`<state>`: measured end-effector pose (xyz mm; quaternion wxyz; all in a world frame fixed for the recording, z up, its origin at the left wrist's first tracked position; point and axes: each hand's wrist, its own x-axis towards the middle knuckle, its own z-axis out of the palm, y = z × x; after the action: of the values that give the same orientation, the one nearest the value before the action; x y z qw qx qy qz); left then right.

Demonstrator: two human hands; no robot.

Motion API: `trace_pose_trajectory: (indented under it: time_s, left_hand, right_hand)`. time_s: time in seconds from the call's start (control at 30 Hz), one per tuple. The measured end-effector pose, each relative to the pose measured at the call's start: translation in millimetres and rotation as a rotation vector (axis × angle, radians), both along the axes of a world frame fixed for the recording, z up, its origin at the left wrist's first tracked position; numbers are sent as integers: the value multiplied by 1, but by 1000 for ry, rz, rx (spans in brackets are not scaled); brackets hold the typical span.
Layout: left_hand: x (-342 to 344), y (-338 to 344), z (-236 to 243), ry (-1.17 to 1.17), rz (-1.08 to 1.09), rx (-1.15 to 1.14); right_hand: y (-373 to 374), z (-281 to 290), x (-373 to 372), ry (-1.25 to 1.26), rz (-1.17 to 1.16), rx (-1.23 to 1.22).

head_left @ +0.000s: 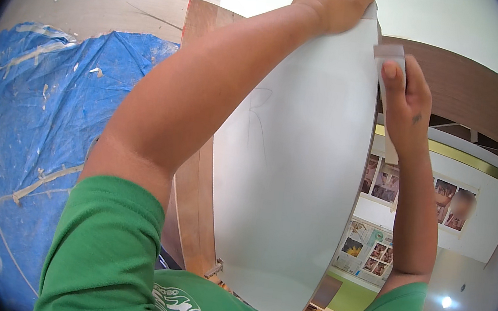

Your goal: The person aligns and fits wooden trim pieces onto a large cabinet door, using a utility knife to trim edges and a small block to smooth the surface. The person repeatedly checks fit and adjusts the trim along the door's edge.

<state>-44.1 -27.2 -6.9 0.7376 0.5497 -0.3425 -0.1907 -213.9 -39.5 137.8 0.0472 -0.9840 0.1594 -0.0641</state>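
Note:
A large white panel, with a pencilled letter-like mark on it, stretches away in front of me. At its far right corner, my left hand has its fingers curled over the edge, gripping the panel. Beside the panel's right edge, my right hand is closed around a flat, pale, block-like tool, thumb on its face. The tool's far end is a blurred brownish-grey, and its exact kind is unclear. It lies close along the panel's edge; whether it touches cannot be made out.
Brown wooden boards run along the panel's left side, with a small metal fitting near me. A blue plastic sheet covers the left. On the right are a dark wood-toned beam and a white board with pictures.

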Motion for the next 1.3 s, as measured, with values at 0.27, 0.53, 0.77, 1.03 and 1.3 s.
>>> trace_pose_trajectory:
  time_s: [0.27,0.53,0.77,1.03,1.3]
  left_hand:
    - [3,-6,-4,-306,84,48]
    - [-10,9,13,57,-19,107]
    - [1,-15,-6,36,89,-90]
    - [17,-55,-33,-552,400,-29]
    - [12,-53,-33,-522,405,-30]
  right_hand:
    - [-32,-9,60,-58,51,-18]
    - [-21,1,25,47,18,-115]
    - [24,8,-66,44,43,1]
    - [64,16,-171,105,6,126]
    - [113,27,-264,227,-101,175]
